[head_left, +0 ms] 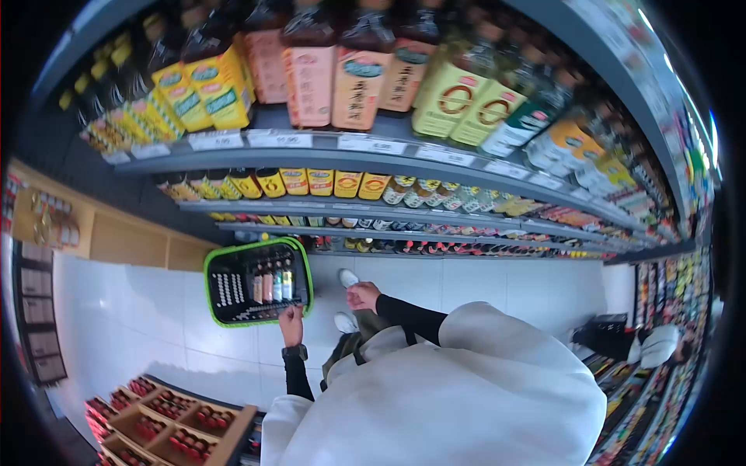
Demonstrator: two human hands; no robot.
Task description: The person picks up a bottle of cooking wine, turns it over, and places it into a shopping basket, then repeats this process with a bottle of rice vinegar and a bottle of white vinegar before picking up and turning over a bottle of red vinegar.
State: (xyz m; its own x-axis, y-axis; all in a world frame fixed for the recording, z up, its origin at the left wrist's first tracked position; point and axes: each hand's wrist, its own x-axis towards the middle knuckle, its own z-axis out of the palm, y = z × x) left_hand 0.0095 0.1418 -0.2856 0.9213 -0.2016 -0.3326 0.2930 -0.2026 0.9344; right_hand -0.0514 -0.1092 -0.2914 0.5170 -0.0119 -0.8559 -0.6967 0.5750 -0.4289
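Note:
A black shopping basket with a bright green rim (pixel 208 289) is beside my feet on the left. Several bottles (pixel 268 286) with pink, white and yellow-green labels lie side by side in it. My left hand (pixel 291 325), with a dark watch on the wrist, is closed at the basket's near right edge, where a black handle (pixel 264 312) runs. My right hand (pixel 363 296) hangs in front of my body, above my shoes, with its fingers curled and nothing visible in them.
Shelves (pixel 311 154) of sauce and vinegar bottles stand ahead, with price tags along their edges. A wooden display rack (pixel 167 423) with red-capped bottles is at the lower left. Another person (pixel 660 346) is at the far right near more shelves.

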